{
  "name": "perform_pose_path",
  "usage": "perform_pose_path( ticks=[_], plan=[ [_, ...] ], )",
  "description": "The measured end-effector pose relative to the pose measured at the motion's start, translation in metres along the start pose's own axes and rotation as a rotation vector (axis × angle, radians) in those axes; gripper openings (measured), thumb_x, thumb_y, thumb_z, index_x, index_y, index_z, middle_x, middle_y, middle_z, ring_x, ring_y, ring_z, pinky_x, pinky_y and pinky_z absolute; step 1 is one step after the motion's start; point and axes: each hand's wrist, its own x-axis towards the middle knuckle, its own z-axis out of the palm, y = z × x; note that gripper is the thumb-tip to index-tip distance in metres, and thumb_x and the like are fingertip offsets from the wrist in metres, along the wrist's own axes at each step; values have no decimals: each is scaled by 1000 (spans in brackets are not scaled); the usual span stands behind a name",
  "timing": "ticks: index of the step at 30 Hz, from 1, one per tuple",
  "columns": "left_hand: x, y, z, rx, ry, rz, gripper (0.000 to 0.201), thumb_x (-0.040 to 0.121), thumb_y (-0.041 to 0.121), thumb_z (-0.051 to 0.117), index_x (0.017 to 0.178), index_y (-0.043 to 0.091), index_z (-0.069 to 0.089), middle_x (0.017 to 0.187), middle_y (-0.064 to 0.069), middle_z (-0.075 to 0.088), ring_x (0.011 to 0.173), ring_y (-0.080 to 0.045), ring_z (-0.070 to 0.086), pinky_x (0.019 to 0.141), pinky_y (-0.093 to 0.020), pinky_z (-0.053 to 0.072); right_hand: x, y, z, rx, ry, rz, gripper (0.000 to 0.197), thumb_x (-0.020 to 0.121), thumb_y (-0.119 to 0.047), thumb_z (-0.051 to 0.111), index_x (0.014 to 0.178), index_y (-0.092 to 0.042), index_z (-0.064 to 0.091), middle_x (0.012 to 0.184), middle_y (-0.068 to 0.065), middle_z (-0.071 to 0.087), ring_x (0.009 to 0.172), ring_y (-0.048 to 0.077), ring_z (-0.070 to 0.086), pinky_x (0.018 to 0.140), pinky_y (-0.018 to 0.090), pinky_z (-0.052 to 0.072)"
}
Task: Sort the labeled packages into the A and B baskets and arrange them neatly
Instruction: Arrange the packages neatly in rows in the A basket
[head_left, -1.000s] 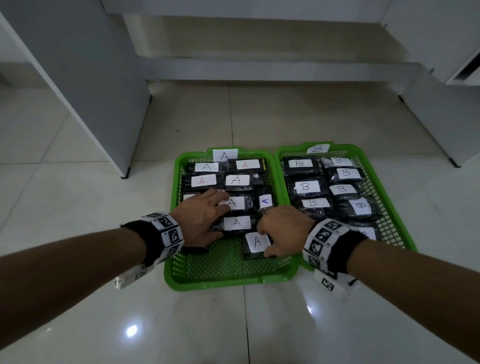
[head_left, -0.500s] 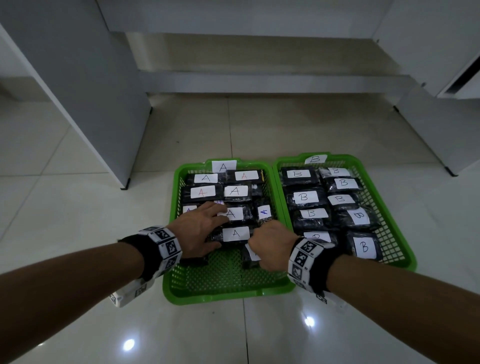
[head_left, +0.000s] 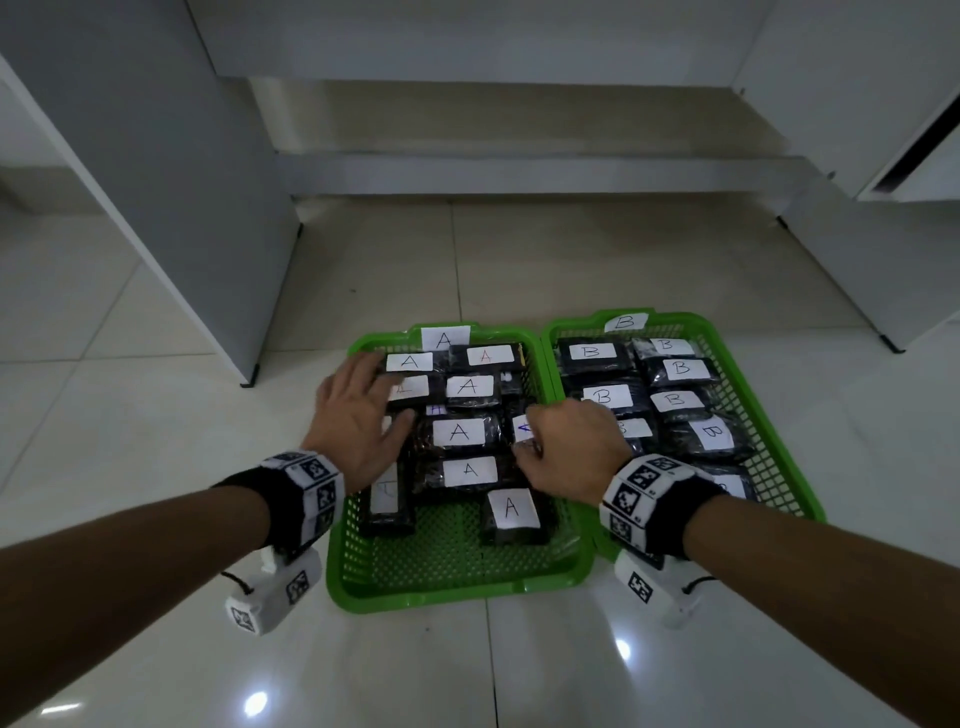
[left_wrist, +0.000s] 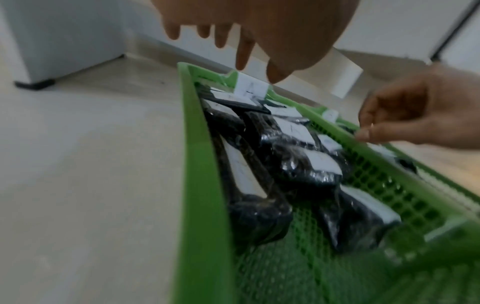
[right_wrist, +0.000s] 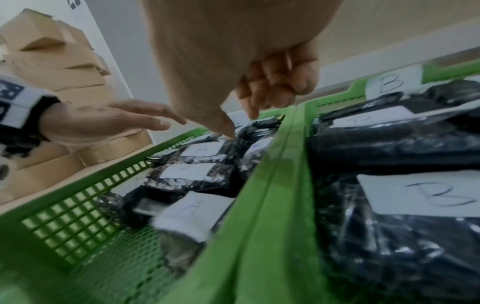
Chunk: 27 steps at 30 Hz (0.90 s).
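Note:
Two green baskets stand side by side on the floor. The A basket (head_left: 457, 597) holds several black wrapped packages with white A labels, and the B basket (head_left: 680, 316) holds several B packages. One A package (head_left: 511, 512) lies alone at the A basket's near right. A package turned lengthwise (head_left: 387, 499) lies near left. My left hand (head_left: 363, 395) hovers flat with spread fingers (left_wrist: 241, 51) over the back-left A packages. My right hand (head_left: 535, 436) has curled fingers (right_wrist: 272, 88), with the thumb pointing down by the blue-lettered A package (head_left: 522, 428). It holds nothing.
A white cabinet panel (head_left: 156, 182) with a black foot stands behind and left of the baskets. Another cabinet (head_left: 857, 260) stands at the right. Stacked cardboard boxes (right_wrist: 52, 61) sit to the left. Glossy floor tiles surround the baskets.
My right hand let go of the A package, which now lies at the basket's near right, and moved to the blue-lettered A package. My left hand rose and shifted toward the back-left packages.

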Motion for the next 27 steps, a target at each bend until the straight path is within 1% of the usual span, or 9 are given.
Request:
perform_pose_path(
  ticks=[1,3,5,7,10,12,23,25,27],
  plan=[
    [3,-2,-1,-41,-11,-97,60,93,52,39,140,16,46,158,-11,26,146,-33,19,117,-54,23,-1,6,-2,-9,29,37,28,94,-45,53,96,-17,53,75,-2,59,72,24,65,71,32,53],
    [7,-4,-2,-153,-65,-224,58,95,43,46,143,10,42,156,-16,25,144,-36,24,115,-46,26,-6,18,-1,-67,11,118,40,96,-42,51,121,-11,48,92,5,66,83,27,68,64,30,43],
    [10,-1,-5,-240,-107,-282,52,98,33,50,141,4,45,155,-20,27,139,-37,36,113,-36,30,-12,23,6,-84,-51,175,47,100,-43,48,129,-6,44,97,7,68,87,27,68,62,32,43],
    [11,-1,-5,-254,-125,-301,46,99,23,53,140,3,47,156,-21,26,138,-35,39,111,-32,30,-16,23,16,-15,-111,218,52,102,-41,46,134,-1,44,104,12,68,92,28,68,66,35,53],
    [13,-5,-5,-249,-134,-292,45,97,20,55,139,4,49,156,-20,27,142,-29,34,111,-29,29,-18,19,26,29,-134,240,64,104,-38,44,150,5,31,112,18,66,99,31,67,71,36,54],
    [13,-6,-5,-232,-147,-289,46,97,20,55,140,5,48,158,-19,25,146,-27,27,112,-30,28,-19,19,26,29,-125,239,66,106,-37,42,153,5,25,115,19,65,103,31,66,73,36,52],
    [9,-13,-11,-182,-219,-222,48,96,23,56,141,9,47,160,-14,18,142,-30,34,112,-33,30,-22,17,23,74,-126,212,56,105,-37,45,141,6,41,104,15,67,90,26,69,65,30,55],
    [10,-12,-10,-169,-207,-235,50,96,26,56,142,10,46,161,-14,18,145,-28,30,114,-33,28,-23,14,19,24,-118,201,47,104,-39,46,127,1,51,103,13,67,89,27,68,64,31,52],
    [14,-6,-10,-134,-162,-229,51,94,31,56,141,11,47,161,-13,22,146,-27,28,116,-36,29,-21,11,13,-48,-99,167,36,102,-43,46,101,-9,58,90,5,62,83,23,64,65,30,46]
  ],
)
